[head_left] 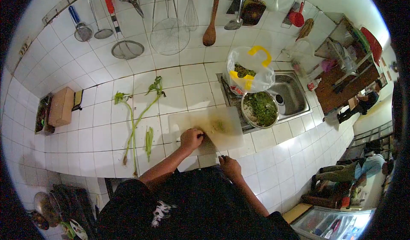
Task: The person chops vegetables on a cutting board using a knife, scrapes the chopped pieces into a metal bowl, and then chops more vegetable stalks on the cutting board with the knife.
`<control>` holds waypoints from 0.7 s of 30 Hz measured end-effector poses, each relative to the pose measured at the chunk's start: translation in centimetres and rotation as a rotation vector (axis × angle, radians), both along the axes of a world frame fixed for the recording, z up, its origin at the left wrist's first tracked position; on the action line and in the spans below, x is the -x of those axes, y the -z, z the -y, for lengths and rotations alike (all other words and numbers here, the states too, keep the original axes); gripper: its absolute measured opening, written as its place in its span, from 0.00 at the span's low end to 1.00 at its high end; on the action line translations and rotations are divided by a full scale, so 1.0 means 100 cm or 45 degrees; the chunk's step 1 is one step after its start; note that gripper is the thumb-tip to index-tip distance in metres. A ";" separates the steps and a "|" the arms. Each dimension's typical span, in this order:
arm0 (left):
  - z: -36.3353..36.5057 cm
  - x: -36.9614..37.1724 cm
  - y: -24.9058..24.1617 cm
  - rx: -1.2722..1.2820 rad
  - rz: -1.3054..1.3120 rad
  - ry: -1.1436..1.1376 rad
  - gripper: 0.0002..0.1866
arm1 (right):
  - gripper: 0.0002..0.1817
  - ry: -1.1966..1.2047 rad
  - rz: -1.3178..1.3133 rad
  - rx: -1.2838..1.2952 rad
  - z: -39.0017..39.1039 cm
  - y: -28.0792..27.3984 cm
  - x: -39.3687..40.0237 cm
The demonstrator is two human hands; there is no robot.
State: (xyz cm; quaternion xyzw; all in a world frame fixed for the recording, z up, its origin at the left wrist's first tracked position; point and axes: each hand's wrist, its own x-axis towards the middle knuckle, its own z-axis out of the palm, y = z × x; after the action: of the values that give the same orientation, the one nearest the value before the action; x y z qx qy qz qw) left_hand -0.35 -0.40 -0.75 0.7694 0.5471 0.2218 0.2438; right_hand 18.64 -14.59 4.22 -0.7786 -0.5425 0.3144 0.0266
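Note:
My right hand is wrapped round the handle of a kitchen knife at the near edge of a pale cutting board. The blade slants across the board towards my left hand. That hand is closed, fingers curled down near the blade; whatever it may hold is hidden. A few chopped green bits lie on the board. To its left, cut green stalks rest on the tiles, beside long leafy stems. Right of the board stands a metal bowl filled with chopped greens.
A plastic bag with greens inside sits behind the bowl, by the steel sink. Strainers, a whisk and a wooden spoon hang on the wall. A cardboard box stands far left. Two people are at the right.

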 end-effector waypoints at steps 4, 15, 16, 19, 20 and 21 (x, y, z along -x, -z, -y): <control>0.003 0.000 0.007 -0.153 0.003 0.062 0.10 | 0.28 0.021 -0.061 -0.083 -0.012 -0.005 0.015; 0.004 -0.004 -0.002 -0.047 0.078 -0.062 0.07 | 0.29 0.094 -0.027 -0.012 0.003 -0.018 -0.012; 0.006 -0.003 -0.001 -0.033 0.074 -0.066 0.07 | 0.29 0.081 -0.032 -0.008 0.006 -0.021 -0.010; 0.004 -0.001 0.001 -0.122 0.086 -0.040 0.08 | 0.30 0.059 -0.047 0.013 0.011 -0.023 -0.003; 0.004 -0.002 0.000 -0.106 0.111 -0.050 0.09 | 0.30 0.054 -0.049 0.028 0.011 -0.023 -0.001; 0.003 -0.002 0.003 -0.092 0.137 -0.057 0.09 | 0.30 0.057 -0.053 0.023 0.011 -0.020 0.001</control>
State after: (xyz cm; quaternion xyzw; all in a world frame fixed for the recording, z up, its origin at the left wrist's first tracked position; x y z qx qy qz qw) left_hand -0.12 -0.71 -1.01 0.7522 0.5420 0.2878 0.2400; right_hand 18.54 -15.68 6.27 -0.7841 -0.5213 0.3348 0.0377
